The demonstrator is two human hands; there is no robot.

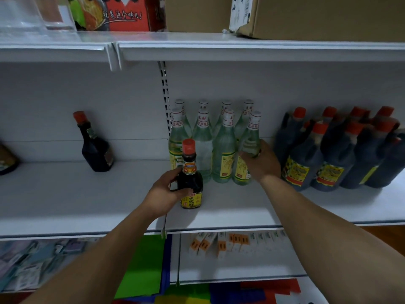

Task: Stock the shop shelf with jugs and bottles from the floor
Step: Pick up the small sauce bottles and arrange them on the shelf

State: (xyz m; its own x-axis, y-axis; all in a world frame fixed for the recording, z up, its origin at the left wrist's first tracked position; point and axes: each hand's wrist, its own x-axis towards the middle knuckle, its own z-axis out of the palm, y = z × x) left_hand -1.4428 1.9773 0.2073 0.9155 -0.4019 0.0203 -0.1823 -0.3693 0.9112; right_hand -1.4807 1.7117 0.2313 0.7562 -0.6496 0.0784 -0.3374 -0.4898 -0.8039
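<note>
Found a lone dark bottle [96, 148] at nine o'clock on the white shelf [65, 194], upright, red cap at twelve, label not readable. Followed the left forearm up from seven o'clock to the left hand [163, 193] just below centre, fingers and thumb curled round the belly of a small soy sauce bottle [190, 178]. Read "180" on its neck band and "味极鲜" on the yellow lower label, both facing the camera. Saw it upright, long axis running six to twelve, orange-red cap on top, base down at the shelf board near the front edge, just in front of the clear bottles [203, 145] at its one o'clock. Noted those in two rows, white caps with red characters too blurred to read, yellow-green labels low down. Traced the right forearm in from five o'clock to the right hand [260, 161] right of centre, wrapped round the front right clear bottle [240, 171], leaning slightly, cap toward one o'clock. Noted dark jugs [317, 154] with orange caps and yellow-and-red labels crowded at three o'clock, print illegible. Made out "就是这个味儿!" on a red carton [125, 16] at eleven o'clock, one shelf up.
</note>
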